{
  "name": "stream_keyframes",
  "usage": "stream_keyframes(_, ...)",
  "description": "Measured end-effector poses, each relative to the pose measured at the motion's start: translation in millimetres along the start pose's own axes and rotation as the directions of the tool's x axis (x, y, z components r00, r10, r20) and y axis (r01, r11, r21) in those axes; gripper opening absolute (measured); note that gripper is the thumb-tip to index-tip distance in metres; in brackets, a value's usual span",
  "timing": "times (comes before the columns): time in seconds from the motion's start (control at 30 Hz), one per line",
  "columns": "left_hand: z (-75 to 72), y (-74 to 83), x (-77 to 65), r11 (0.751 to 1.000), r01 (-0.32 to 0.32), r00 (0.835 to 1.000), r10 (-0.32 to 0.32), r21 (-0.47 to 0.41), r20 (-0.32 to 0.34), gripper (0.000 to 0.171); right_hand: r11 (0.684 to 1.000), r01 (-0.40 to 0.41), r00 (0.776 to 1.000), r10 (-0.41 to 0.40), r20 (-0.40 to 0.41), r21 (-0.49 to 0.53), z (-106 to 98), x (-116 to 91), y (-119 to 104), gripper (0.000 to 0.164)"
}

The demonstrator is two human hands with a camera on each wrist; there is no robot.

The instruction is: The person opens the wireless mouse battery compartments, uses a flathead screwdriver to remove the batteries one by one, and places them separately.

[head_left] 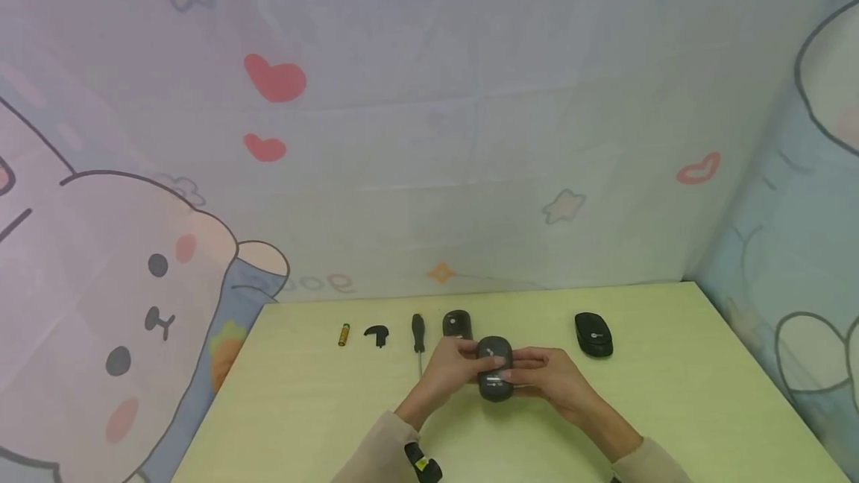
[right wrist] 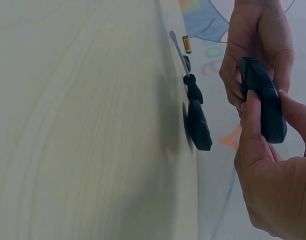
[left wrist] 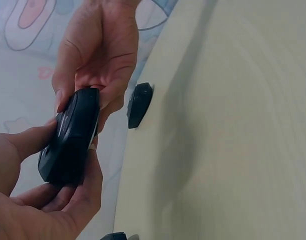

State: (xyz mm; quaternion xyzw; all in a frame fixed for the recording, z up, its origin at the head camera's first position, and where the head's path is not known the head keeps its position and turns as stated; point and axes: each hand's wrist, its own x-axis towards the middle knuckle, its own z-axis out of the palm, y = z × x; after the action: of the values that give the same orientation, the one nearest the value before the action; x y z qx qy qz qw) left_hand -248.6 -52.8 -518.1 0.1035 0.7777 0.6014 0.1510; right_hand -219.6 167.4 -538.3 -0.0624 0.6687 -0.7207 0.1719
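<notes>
A dark computer mouse (head_left: 495, 392) is held up over the table between both hands, its long side toward me and pale markings on its top. My left hand (head_left: 446, 373) pinches its left side, thumb across the top. From the right, my right hand (head_left: 553, 382) grips the opposite side with thumb and fingers. The left wrist view shows the mouse (left wrist: 75, 135) edge-on, fingers of both hands around it and its underside mostly hidden. Just behind the left hand lies a second dark mouse (head_left: 457, 323), partly covered by that hand.
A third, black mouse (head_left: 593, 335) lies at the back right of the pale table (head_left: 678, 393). Left of the hands, a screwdriver (head_left: 419, 332), a small black hooked piece (head_left: 379, 333) and a battery (head_left: 344, 335) lie in a row. A printed cloth (head_left: 416, 133) hangs behind.
</notes>
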Motion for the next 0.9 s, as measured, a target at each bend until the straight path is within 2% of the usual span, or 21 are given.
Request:
stream_keyframes(0.33, 0.9, -1.7, 1.8, 0.991, -0.059, 0.998, 0.063, 0.118, -0.029, 0.04, 1.0, -0.003, 1.0, 0.003, 0.004, 0.019, 0, 2, -2, 0.059)
stream_keyframes(0.6, 10.2, 3.3, -4.0, 0.979, -0.084, 0.993, 0.097, 0.184, -0.062, 0.035, 0.999, -0.01, 1.0, 0.011, -0.01, 0.044, 0, -3, 2, 0.06)
stream_keyframes(0.9, 16.2, -1.9, -4.3, 0.977, -0.087, 0.99, 0.106, 0.193, -0.089, 0.034, 0.999, -0.022, 0.999, 0.024, -0.029, 0.049, 1, -5, 6, 0.061)
